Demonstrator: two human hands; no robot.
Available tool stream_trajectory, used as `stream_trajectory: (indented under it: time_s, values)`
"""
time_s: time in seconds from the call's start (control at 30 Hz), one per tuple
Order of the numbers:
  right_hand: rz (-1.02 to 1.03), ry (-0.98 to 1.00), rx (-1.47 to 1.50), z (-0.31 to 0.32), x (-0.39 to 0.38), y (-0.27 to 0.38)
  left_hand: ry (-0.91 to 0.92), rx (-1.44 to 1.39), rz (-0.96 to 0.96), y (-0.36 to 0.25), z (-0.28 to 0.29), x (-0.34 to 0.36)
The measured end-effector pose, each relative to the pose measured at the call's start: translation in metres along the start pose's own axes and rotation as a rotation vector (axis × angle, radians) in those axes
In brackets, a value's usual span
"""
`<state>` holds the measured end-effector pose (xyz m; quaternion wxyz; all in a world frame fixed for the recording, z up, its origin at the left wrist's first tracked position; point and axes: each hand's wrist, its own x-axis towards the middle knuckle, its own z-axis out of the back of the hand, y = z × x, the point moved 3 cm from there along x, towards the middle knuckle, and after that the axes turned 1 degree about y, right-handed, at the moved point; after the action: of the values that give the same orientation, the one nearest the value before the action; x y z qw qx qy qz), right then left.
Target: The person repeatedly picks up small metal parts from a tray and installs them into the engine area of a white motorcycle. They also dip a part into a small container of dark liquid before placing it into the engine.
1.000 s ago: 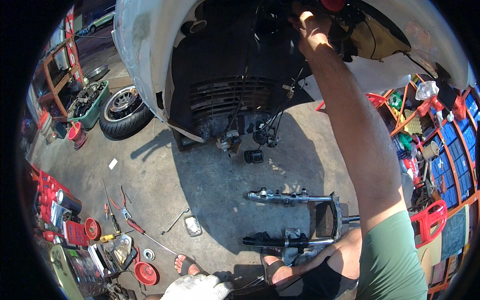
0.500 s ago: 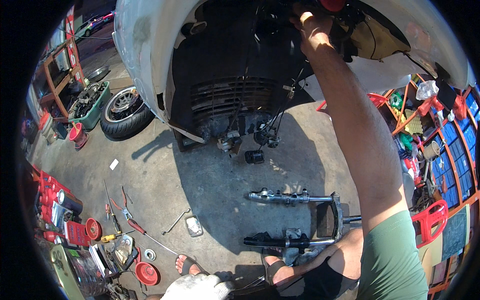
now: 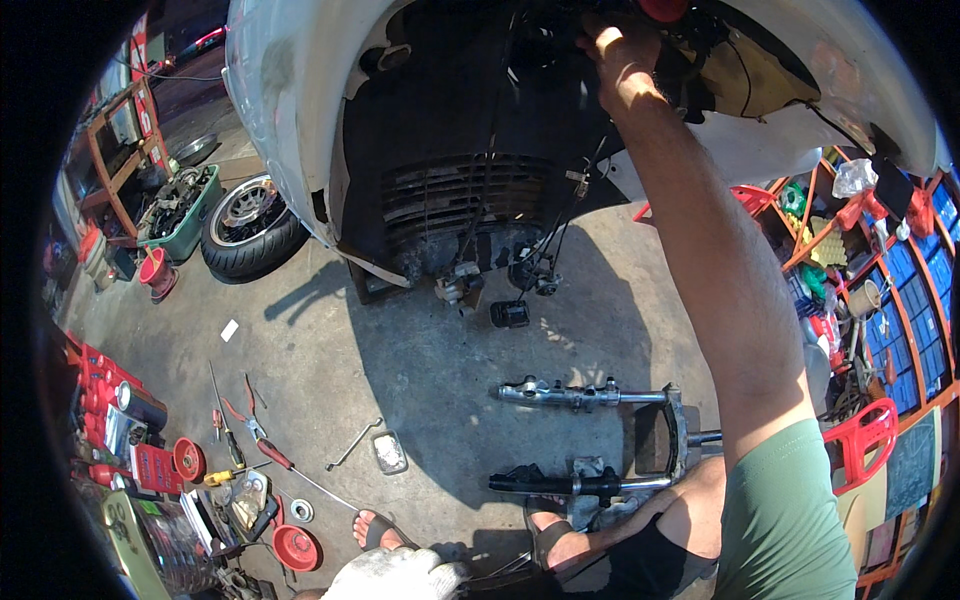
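My right hand (image 3: 620, 50) reaches up into the open front of a white scooter body (image 3: 285, 120). Its fingers curl among dark parts and cables next to a red piece; what they grip is hidden. My left hand (image 3: 395, 577), in a white work glove, sits at the lower edge of the view, near my sandalled foot (image 3: 375, 528). Whether it holds anything cannot be seen. Below the scooter's black ribbed inner panel (image 3: 460, 200) hang loose cables and a small black part (image 3: 509, 313). A removed front fork (image 3: 590, 395) lies on the concrete by my knee.
A loose wheel with tyre (image 3: 250, 225) and a green crate of parts (image 3: 185, 210) stand at the left. Pliers (image 3: 245, 415), a bent wrench (image 3: 352, 445), a small tin (image 3: 388, 452) and red caps (image 3: 297, 548) lie on the floor. A red stool (image 3: 860, 440) and stocked shelves (image 3: 900, 270) are at the right.
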<state>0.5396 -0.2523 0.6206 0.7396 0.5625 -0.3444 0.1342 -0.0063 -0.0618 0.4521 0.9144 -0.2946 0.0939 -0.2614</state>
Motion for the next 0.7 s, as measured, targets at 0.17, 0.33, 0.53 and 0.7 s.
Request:
stream_trajectory:
  time_s: [0.17, 0.33, 0.53, 0.7]
  values:
    - [-0.003, 0.001, -0.002, 0.0, 0.0, 0.0, -0.008, -0.011, -0.002, 0.001, 0.0, 0.0]
    - [-0.01, -0.002, -0.007, -0.002, 0.0, -0.001, -0.03, -0.019, -0.007, 0.001, 0.0, 0.0]
    - [0.387, -0.115, -0.844, 0.021, 0.057, -0.039, 0.007, -0.018, -0.054, 0.002, 0.001, 0.005]
    - [0.305, -0.054, -0.492, -0.024, 0.032, -0.023, -0.024, 0.004, 0.03, 0.0, 0.001, -0.003]
